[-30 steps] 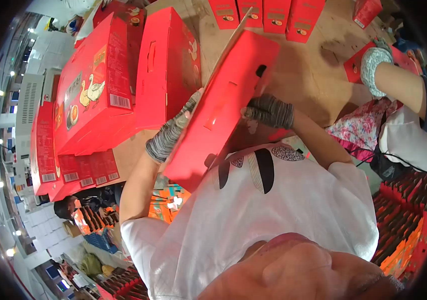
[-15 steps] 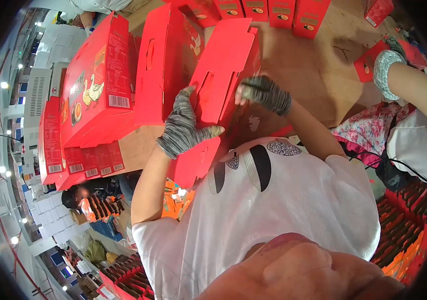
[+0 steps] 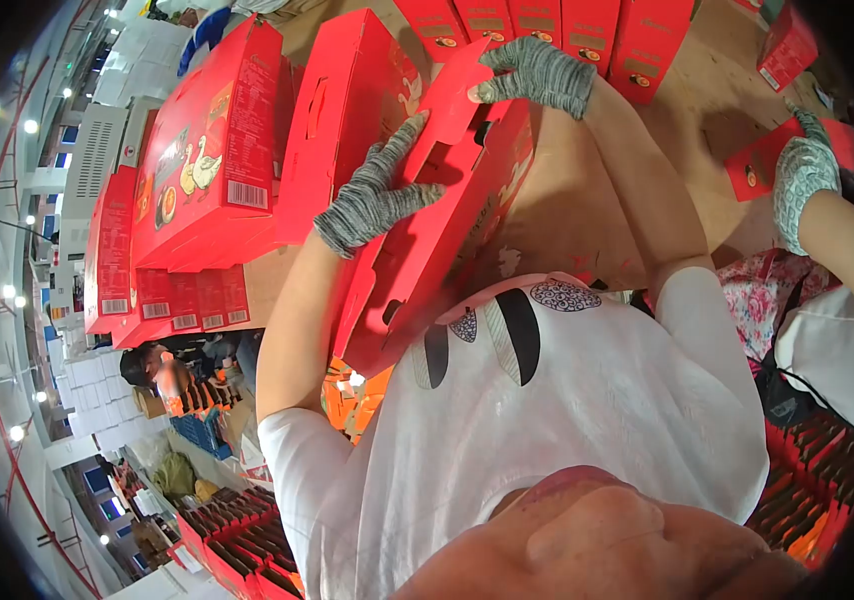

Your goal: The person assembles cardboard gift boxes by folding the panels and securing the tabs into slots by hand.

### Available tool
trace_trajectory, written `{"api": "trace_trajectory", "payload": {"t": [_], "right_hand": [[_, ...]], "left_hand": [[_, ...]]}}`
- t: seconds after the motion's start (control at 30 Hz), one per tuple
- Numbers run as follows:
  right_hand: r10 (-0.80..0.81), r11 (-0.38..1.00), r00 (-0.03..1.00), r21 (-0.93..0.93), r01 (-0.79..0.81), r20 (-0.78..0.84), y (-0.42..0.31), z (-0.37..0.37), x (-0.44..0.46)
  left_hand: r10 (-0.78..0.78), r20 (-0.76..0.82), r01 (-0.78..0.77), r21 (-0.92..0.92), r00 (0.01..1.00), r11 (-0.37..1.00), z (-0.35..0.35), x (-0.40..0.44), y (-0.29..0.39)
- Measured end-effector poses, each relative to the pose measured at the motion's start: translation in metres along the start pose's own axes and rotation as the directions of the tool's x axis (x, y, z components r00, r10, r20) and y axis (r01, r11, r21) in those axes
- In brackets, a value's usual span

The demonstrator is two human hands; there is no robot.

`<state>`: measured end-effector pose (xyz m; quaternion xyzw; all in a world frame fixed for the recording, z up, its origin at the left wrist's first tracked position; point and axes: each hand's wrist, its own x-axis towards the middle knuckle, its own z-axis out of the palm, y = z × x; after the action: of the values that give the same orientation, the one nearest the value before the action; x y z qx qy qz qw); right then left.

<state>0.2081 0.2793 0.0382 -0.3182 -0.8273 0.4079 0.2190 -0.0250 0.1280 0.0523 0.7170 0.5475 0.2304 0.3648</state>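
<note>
And the right hand (image 3: pixel 542 78) has been carried up from the side of the box (image 3: pixel 437 225) to its far end, while the left hand (image 3: pixel 372 200) has been shifted a little forward along the top. More of the box's printed side can now be seen.

Nearest of all, the white shirt (image 3: pixel 567 400) is seen from above, with the box held tilted right in front of it, its near end almost against the cloth. Along the top, dark gaps are left between the red flaps. By the left hand, in a grey knitted glove with the fingertips bare, the top is pressed with fingers spread and thumb stretched across. Over the far end the right hand is laid, gloved alike, its fingertips and thumb set on the flap; whether the flap is pinched cannot be told.

Just beyond the left hand, a second box (image 3: pixel 347 110) is stood on the table (image 3: pixel 697 130), its handle turned up. Beside that, a goose box (image 3: pixel 197 170) is propped at a slant above a lower row (image 3: pixel 177 300) marked with barcodes. Off to the right, a red carton (image 3: pixel 757 165) is touched by a co-worker's gloved hand (image 3: pixel 807 180), and below that, dark packets (image 3: pixel 817 470) are ranked in lines. At the far edge, upright boxes (image 3: pixel 587 30) are lined up side by side.
</note>
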Motion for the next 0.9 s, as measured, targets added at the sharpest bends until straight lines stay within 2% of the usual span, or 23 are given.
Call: {"api": "trace_trajectory", "payload": {"t": [0.03,0.07,0.13,0.17,0.23,0.3,0.37,0.4,0.47,0.5,0.57,0.6,0.63,0.67,0.7,0.77,0.8,0.83,0.87,0.9], "right_hand": [[-0.027,0.993,0.999,-0.113,0.023,-0.036,0.000,0.000,0.004],[-0.035,0.994,0.999,-0.109,0.031,-0.037,-0.004,-0.003,0.006],[0.178,0.928,0.966,-0.360,-0.101,0.188,-0.014,-0.014,0.008],[0.176,0.928,0.966,-0.360,-0.099,0.187,-0.006,-0.009,0.007],[-0.163,0.933,0.986,-0.318,0.167,0.040,0.022,0.007,0.006],[-0.163,0.943,0.985,-0.287,0.170,0.047,0.024,0.007,0.008],[-0.214,0.915,0.976,-0.358,0.183,-0.046,0.022,0.010,0.005],[-0.208,0.921,0.976,-0.349,0.176,-0.057,0.022,0.011,0.004],[-0.180,0.898,0.983,-0.414,0.150,-0.034,0.019,0.013,0.000],[-0.179,0.901,0.983,-0.408,0.148,-0.039,0.022,0.016,-0.003],[-0.372,0.798,0.916,-0.557,0.231,-0.152,0.035,0.024,-0.011],[-0.373,0.799,0.915,-0.554,0.233,-0.154,0.045,0.030,-0.014],[-0.386,0.892,0.897,-0.335,0.303,-0.216,0.054,0.036,-0.018],[-0.383,0.924,0.882,-0.099,0.370,-0.276,0.058,0.038,-0.021],[-0.384,0.923,0.881,-0.099,0.371,-0.276,0.060,0.040,-0.025],[-0.248,0.968,0.869,-0.138,0.208,-0.428,0.059,0.046,-0.038],[-0.243,0.969,0.871,-0.135,0.205,-0.426,0.056,0.050,-0.043],[-0.064,0.977,0.898,0.156,0.145,-0.436,0.053,0.055,-0.046],[0.111,0.898,0.912,0.432,0.078,-0.395,0.051,0.058,-0.046],[0.120,0.898,0.911,0.434,0.070,-0.394,0.052,0.059,-0.046]], "left_hand": [[0.006,0.030,-0.005,-0.033,1.000,0.999,-0.002,0.000,0.001],[0.003,0.027,-0.003,-0.025,1.000,1.000,-0.001,0.000,0.004],[-0.150,-0.047,0.157,0.252,0.988,0.955,0.010,0.004,0.012],[-0.149,-0.049,0.156,0.253,0.988,0.955,0.015,0.006,0.016],[-0.274,-0.137,0.306,0.462,0.952,0.832,0.024,0.018,0.031],[-0.292,-0.141,0.323,0.478,0.946,0.817,0.022,0.027,0.033],[-0.120,-0.095,0.147,0.380,0.988,0.913,0.017,0.029,0.019],[-0.123,-0.082,0.145,0.389,0.989,0.910,0.019,0.028,0.019],[-0.208,-0.107,0.233,0.531,0.972,0.815,0.025,0.024,0.026],[-0.211,-0.102,0.232,0.536,0.972,0.812,0.030,0.023,0.034],[-0.293,-0.152,0.295,0.785,0.944,0.545,0.045,0.024,0.050],[-0.329,-0.145,0.306,0.802,0.933,0.514,0.049,0.027,0.048],[-0.330,-0.147,0.307,0.803,0.933,0.511,0.051,0.026,0.047],[-0.303,-0.155,0.295,0.818,0.940,0.494,0.053,0.024,0.046],[-0.276,-0.163,0.282,0.832,0.947,0.477,0.055,0.024,0.044],[-0.245,-0.164,0.268,0.827,0.956,0.494,0.055,0.023,0.038],[-0.228,-0.159,0.255,0.831,0.961,0.494,0.054,0.023,0.037],[-0.210,-0.153,0.240,0.836,0.966,0.493,0.055,0.023,0.037],[-0.211,-0.150,0.237,0.836,0.966,0.495,0.055,0.023,0.040],[-0.202,-0.150,0.233,0.839,0.968,0.491,0.056,0.024,0.045]]}}
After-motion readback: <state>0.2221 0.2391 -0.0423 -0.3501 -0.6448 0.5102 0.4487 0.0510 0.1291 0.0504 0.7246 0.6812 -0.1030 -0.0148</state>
